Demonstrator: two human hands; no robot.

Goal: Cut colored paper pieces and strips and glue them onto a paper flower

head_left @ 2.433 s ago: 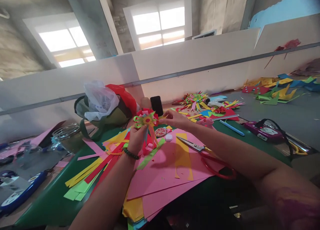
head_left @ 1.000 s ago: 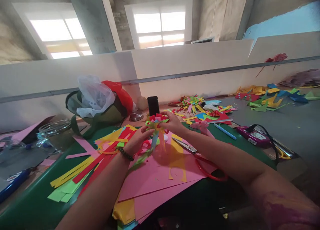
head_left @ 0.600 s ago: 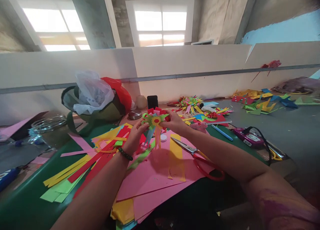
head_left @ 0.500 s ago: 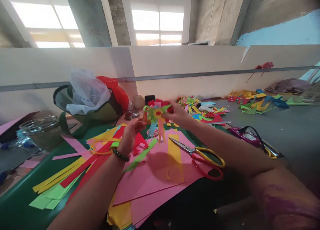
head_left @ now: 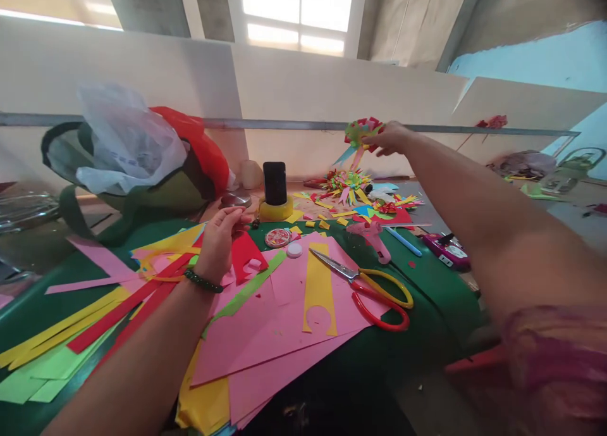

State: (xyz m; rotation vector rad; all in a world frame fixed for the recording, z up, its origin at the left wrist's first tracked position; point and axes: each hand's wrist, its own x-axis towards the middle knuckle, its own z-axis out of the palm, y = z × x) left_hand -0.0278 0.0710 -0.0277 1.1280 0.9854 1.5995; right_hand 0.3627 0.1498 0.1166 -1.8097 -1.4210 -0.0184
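Paper rosette [head_left: 363,134], red and green with dangling strips, hangs in front of the wall, just above a heap of similar ones [head_left: 348,183]. I pinch it by one side between the thumb and fingers of my right hand [head_left: 391,138]. That one-sided grip could, I judge, squash the loops or pull one loose; the strips, hanging free, could snag in the heap if I dip lower.

Nearer me, the pink glue gun [head_left: 372,235] lies on the green cover [head_left: 427,303]; my sleeve [head_left: 554,341] could drag its cord, and a hot tip, if it is on, could burn me. The scissors [head_left: 355,278] rest across pink sheets [head_left: 279,316], where a careless sweep could knock them. The phone [head_left: 275,181] stands upright at a yellow tape roll [head_left: 276,212]; a bump might topple it.

My left hand [head_left: 219,236] is half curled near the red paper [head_left: 246,257]; I cannot tell whether its fingertips hold anything. Marks on the plastic bag [head_left: 123,145] are too faint to read.
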